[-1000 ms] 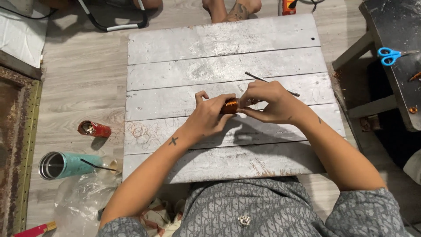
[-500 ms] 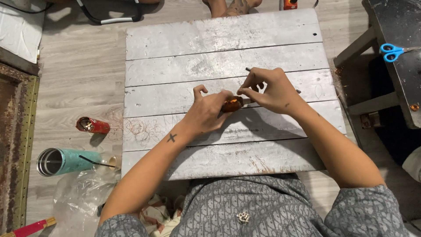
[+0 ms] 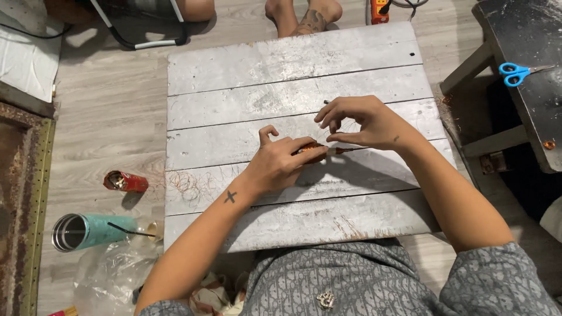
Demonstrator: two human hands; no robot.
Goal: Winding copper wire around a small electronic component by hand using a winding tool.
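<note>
My left hand grips a small copper wire coil on a thin rod, over the middle of a white wooden board. My right hand hovers just right of it, fingers curled, thumb and fingertips close to the rod's right end. A very fine wire seems to run between the fingers and the coil, too thin to tell whether it is pinched. Loose copper wire strands lie on the board's left part.
A red can and a teal metal tumbler lie on the floor at left, with a clear plastic bag below. Blue scissors rest on a dark bench at right. Another person's bare feet are beyond the board.
My right hand has lifted slightly away from the coil and spread its fingers. My left hand keeps hold of the coil in about the same place.
</note>
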